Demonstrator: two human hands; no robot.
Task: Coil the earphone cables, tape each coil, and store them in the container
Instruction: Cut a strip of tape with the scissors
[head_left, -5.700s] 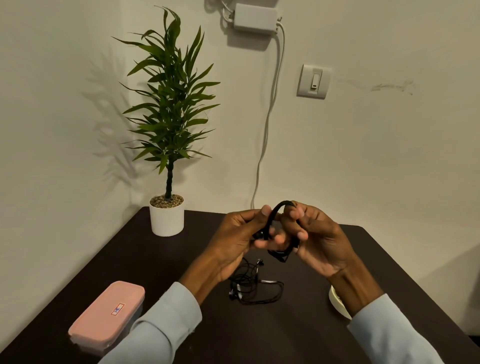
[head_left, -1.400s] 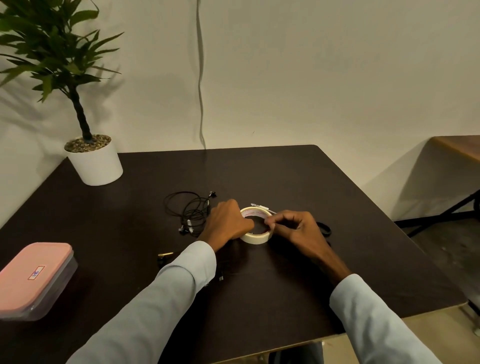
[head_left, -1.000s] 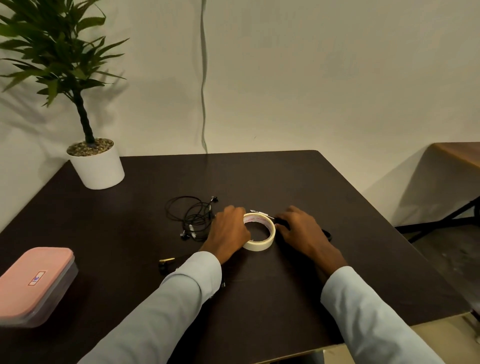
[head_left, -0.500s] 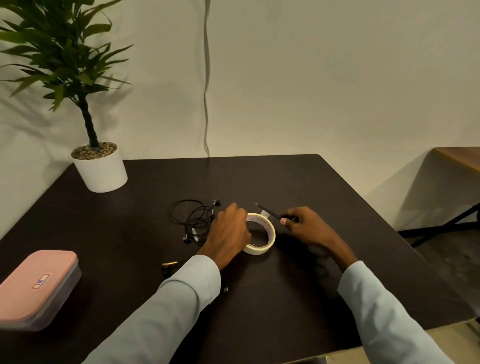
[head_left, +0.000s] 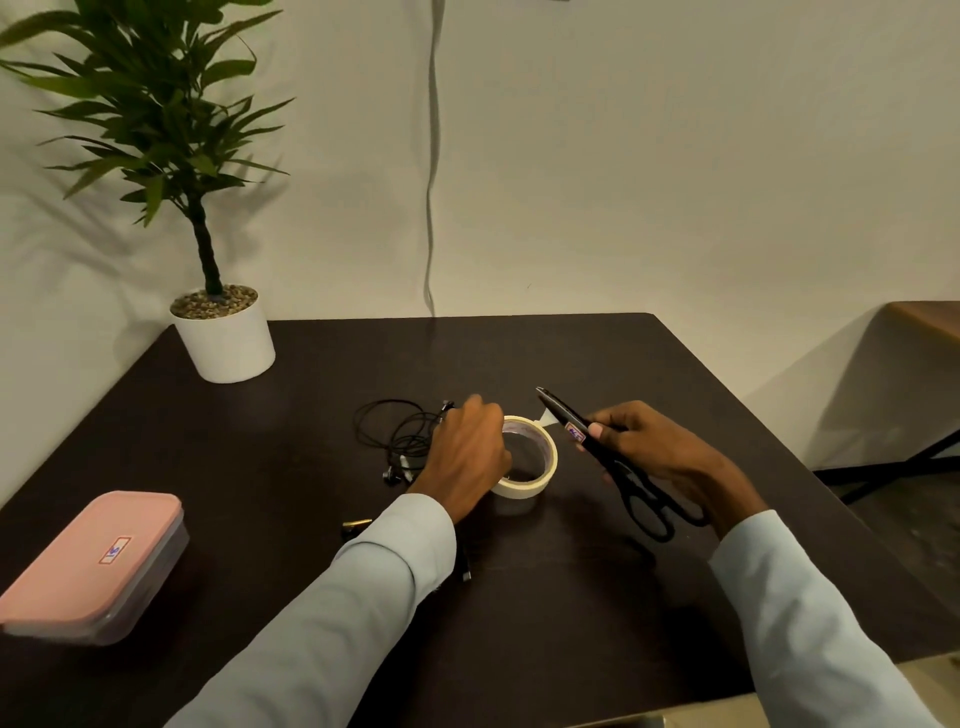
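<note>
Beside left hand (head_left: 467, 452), tape roll (head_left: 540, 480).

Left hand (head_left: 470, 452) curled, palm down; right hand (head_left: 649, 449) in a closed grip, raised

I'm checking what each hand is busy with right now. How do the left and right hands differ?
The left hand rests on the tape roll down on the table; the right hand is raised just above the table. The left grips no tool; the right grips black scissors, blades shut and pointing up toward the loose tape end. Both sit close on either side of the roll, in pale sleeves.
</note>
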